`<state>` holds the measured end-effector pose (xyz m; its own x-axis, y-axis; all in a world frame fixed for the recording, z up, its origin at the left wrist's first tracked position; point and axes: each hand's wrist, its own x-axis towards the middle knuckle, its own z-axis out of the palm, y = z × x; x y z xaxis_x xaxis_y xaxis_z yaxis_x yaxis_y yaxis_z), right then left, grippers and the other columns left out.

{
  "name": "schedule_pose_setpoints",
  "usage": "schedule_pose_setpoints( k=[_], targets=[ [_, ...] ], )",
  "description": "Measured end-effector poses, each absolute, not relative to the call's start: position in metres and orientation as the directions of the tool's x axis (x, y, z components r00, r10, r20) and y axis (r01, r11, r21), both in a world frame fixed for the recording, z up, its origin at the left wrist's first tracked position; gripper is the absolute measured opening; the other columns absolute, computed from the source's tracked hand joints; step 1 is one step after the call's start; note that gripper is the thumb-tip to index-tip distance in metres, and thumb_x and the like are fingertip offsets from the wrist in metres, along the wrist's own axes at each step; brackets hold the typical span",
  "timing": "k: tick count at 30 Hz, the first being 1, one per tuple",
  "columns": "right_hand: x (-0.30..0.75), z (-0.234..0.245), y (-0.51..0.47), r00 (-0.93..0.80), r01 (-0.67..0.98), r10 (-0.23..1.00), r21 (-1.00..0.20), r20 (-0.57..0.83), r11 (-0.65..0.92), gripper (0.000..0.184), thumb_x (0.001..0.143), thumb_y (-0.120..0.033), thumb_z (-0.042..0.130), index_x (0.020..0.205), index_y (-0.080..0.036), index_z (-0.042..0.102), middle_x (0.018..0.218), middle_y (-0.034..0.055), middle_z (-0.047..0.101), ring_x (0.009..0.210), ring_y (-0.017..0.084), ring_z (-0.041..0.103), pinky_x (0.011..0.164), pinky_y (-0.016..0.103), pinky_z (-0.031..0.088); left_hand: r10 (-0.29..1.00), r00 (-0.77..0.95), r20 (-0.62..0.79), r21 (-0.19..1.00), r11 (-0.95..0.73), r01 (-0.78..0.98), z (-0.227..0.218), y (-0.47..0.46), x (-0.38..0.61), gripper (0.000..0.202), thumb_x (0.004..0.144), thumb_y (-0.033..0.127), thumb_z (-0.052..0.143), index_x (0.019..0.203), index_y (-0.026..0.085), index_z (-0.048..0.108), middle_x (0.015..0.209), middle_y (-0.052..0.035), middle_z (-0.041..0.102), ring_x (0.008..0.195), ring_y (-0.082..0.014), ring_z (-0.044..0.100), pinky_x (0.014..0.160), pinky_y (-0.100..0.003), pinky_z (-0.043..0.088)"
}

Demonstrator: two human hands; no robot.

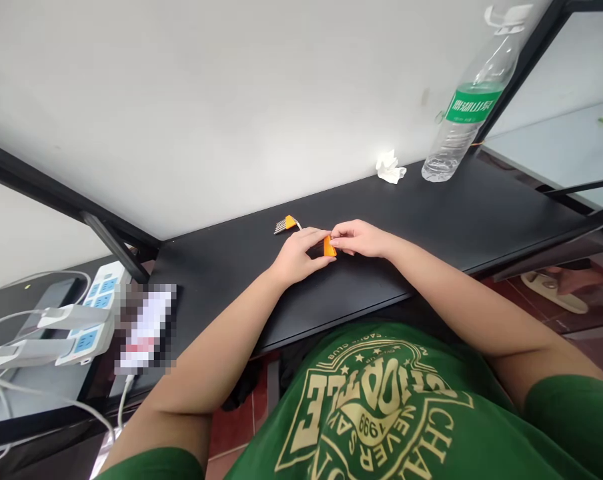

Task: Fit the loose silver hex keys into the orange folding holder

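Near the middle of the black desk (376,210), a small orange piece (330,246) sits between the thumb and fingers of my left hand (304,255). My right hand (361,239) has its fingertips pinched together against the upper right side of that piece; whether something else is in the pinch is hidden. Just behind my left hand lies an orange part with a row of thin metal prongs (285,224), like a small comb. A short pale strip runs from it toward my left hand, and its other end is covered.
A tall clear plastic bottle with a green label (474,103) stands back right beside a crumpled white tissue (390,167). At left are a white power strip (94,313), plugged-in chargers with cables, and a phone (149,327) partly blurred out. A white wall (221,113) rises behind.
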<state>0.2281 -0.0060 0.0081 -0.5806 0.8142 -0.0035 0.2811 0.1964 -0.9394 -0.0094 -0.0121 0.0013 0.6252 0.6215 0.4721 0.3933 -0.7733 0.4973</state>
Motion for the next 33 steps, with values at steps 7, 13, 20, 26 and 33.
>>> schedule_pose_setpoints(
  k=[7,13,20,26,33],
  targets=[
    [0.233,0.005,-0.002,-0.596,0.101,0.800,-0.982,0.067,0.157,0.036,0.093,-0.051,0.070,0.077,-0.021,0.062,0.058,-0.0043,0.050,0.054,0.011,0.041,0.055,0.026,0.031,0.644,0.653,0.398,0.381,-0.764,0.521,0.009,-0.014,-0.010,0.035,0.090,0.046,0.073,0.114,0.021,0.069,0.105,-0.0071,0.076,0.097,-0.0245,0.070,0.090,-0.039,0.051],
    [0.243,-0.002,0.017,-0.202,0.163,0.975,-0.978,0.097,0.131,0.036,0.092,-0.050,0.069,0.075,-0.021,0.059,0.058,-0.0043,0.045,0.052,0.011,0.038,0.054,0.027,0.031,0.796,0.531,0.290,0.320,-0.603,0.730,0.009,-0.006,-0.018,0.023,0.087,0.042,0.071,0.098,0.023,0.066,0.093,-0.0035,0.074,0.089,-0.0245,0.067,0.081,-0.037,0.050],
    [0.254,-0.002,0.034,-0.118,0.692,0.993,-0.715,0.023,0.099,0.031,0.099,-0.038,0.055,0.076,-0.021,0.065,0.073,0.0018,0.064,0.067,0.017,0.053,0.064,0.030,0.037,0.832,0.496,0.248,0.369,-0.555,0.746,0.005,-0.005,-0.016,0.023,0.084,0.044,0.072,0.094,0.025,0.067,0.094,-0.0024,0.074,0.090,-0.0241,0.068,0.080,-0.036,0.051],
    [0.256,0.000,0.036,-0.274,0.907,0.962,-0.336,-0.012,0.254,0.035,0.106,-0.037,0.043,0.084,-0.021,0.065,0.101,0.0097,0.072,0.091,0.023,0.063,0.069,0.032,0.038,0.853,0.461,0.243,0.390,-0.521,0.759,0.007,-0.005,-0.016,0.027,0.083,0.047,0.073,0.097,0.025,0.068,0.095,-0.0029,0.073,0.089,-0.0239,0.069,0.079,-0.036,0.052],
    [0.259,0.001,0.038,-0.258,0.944,0.964,-0.227,-0.064,0.238,0.038,0.104,-0.045,0.046,0.082,-0.022,0.065,0.100,0.0094,0.073,0.086,0.024,0.063,0.066,0.033,0.039,0.855,0.468,0.223,0.408,-0.518,0.752,0.008,-0.006,-0.016,0.027,0.083,0.047,0.072,0.098,0.025,0.068,0.097,-0.0027,0.075,0.093,-0.0247,0.070,0.083,-0.037,0.054]
  ],
)
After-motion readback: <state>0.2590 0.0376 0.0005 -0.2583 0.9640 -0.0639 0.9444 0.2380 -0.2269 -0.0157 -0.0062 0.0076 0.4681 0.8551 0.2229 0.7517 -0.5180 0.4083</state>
